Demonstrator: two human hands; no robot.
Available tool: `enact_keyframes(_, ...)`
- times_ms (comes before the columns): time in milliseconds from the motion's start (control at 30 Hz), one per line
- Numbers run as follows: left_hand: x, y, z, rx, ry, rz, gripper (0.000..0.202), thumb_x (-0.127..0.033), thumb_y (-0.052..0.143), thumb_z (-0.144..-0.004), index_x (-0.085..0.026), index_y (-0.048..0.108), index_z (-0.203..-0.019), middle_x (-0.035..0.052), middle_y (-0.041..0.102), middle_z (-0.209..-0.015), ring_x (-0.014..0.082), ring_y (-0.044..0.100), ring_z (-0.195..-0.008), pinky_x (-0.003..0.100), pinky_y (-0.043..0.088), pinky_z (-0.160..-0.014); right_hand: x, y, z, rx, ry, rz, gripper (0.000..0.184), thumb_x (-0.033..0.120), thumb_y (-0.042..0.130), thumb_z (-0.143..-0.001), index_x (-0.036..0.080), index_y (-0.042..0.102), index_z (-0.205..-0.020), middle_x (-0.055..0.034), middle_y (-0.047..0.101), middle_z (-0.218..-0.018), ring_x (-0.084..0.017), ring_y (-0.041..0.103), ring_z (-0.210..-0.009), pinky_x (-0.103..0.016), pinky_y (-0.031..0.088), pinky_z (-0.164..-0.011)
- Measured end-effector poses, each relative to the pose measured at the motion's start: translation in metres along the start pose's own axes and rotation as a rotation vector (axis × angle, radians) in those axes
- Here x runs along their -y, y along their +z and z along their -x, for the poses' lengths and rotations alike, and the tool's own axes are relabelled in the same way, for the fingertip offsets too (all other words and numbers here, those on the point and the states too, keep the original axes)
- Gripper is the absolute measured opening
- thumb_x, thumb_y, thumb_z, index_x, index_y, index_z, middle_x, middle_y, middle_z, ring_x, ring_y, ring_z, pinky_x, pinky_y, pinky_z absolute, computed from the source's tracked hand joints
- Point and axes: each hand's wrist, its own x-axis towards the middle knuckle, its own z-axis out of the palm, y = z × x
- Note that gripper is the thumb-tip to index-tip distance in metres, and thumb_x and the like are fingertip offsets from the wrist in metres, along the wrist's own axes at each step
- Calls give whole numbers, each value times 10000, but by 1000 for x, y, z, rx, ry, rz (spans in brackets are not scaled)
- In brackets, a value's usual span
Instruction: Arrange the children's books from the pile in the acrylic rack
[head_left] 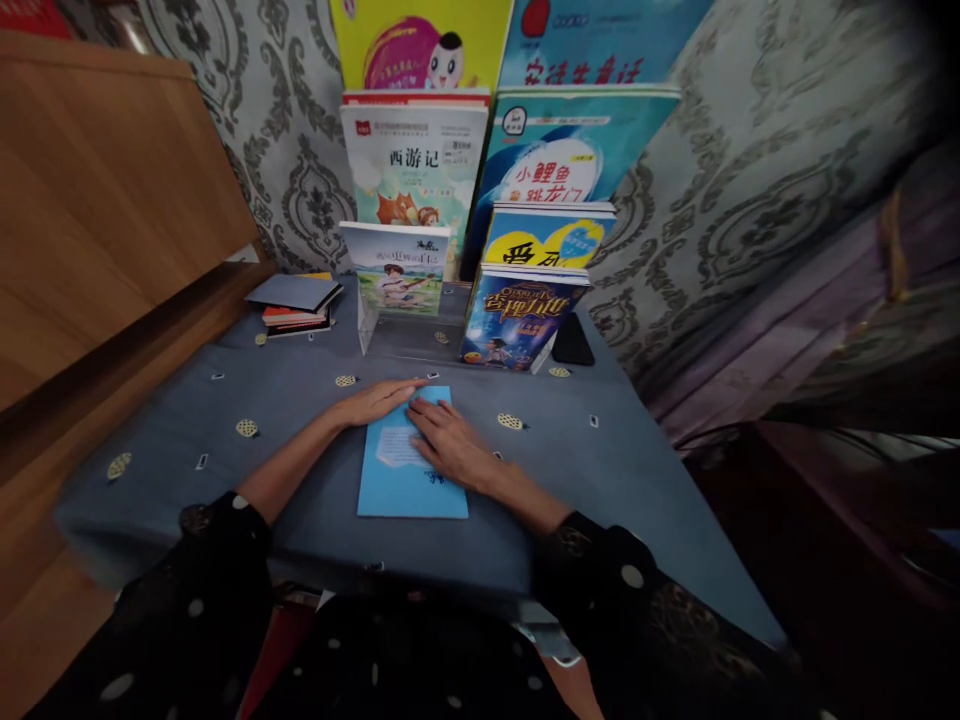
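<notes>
A light blue book [412, 495] lies flat and closed on the grey-blue tablecloth in front of me, with a pale block of print on its cover. My left hand [379, 402] rests along its upper left edge, fingers stretched toward the top. Across the upper right part of the cover lies my right hand [450, 445], palm down with the fingers extended. Neither hand grips anything. Beyond the book, a clear stand [409, 340] holds several upright children's books, including a dark blue one [517, 315] and one with a seated figure [401, 275].
A small stack of books [296, 300] sits at the back left of the table [187, 420]. A black phone-like object [574, 340] lies beside the stand. A wooden panel [105, 200] borders the left side, and patterned curtains hang behind.
</notes>
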Motion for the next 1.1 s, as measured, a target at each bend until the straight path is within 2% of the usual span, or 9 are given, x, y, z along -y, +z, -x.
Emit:
enact_keyframes(133,-4,-2,2,-3,-14,97,681,-610,222,-982,-169,468,-1439,69,466,-1501,243,414,-1392,370,279,-1166,17,15,-27,59,-98,-15,505,307,443,-986,122,420,-1455,-168,507,-1443,-268,392,-1401,-517,286,-1181)
enact_keyframes(233,-4,-2,3,-3,-8,118,636,-585,236,-992,-196,469,-1438,55,462,-1504,246,411,-1394,383,291,-1157,35,22,-33,110,-185,-24,510,340,459,-988,92,446,-1434,-175,490,-1461,-259,381,-1412,-475,272,-1198)
enact_keyframes(433,0,1,3,-28,7,67,563,-534,264,-1011,-221,482,-1425,40,470,-1498,243,400,-1401,406,263,-1171,68,21,-11,209,-302,-20,539,423,440,-1000,127,429,-1450,-132,418,-1524,-232,286,-1462,-441,223,-1224)
enact_keyframes(600,3,6,3,-48,21,-30,574,-530,259,-1013,-197,479,-1426,63,472,-1497,248,416,-1390,408,281,-1158,83,20,13,237,-342,-8,503,334,408,-1020,129,373,-1478,-104,381,-1549,-207,250,-1473,-430,209,-1230)
enact_keyframes(733,4,13,3,-83,67,-141,551,-485,259,-1022,-170,491,-1410,82,495,-1479,228,410,-1395,395,273,-1157,76,16,29,205,-279,17,493,259,407,-1016,129,349,-1489,-117,365,-1556,-213,255,-1472,-447,239,-1222)
enact_keyframes(933,3,20,5,-122,71,-221,518,-435,273,-1020,-163,490,-1404,87,490,-1482,234,398,-1403,416,285,-1144,41,1,57,116,-163,58,673,381,571,-953,173,280,-1523,-152,344,-1560,-272,261,-1469,-547,281,-1185)
enact_keyframes(1100,5,21,4,-179,54,-232,525,-453,265,-1017,-177,513,-1388,83,537,-1443,239,472,-1344,418,330,-1115,29,-6,76,101,-124,107,679,374,579,-951,202,271,-1531,-141,326,-1570,-289,246,-1473,-566,290,-1176)
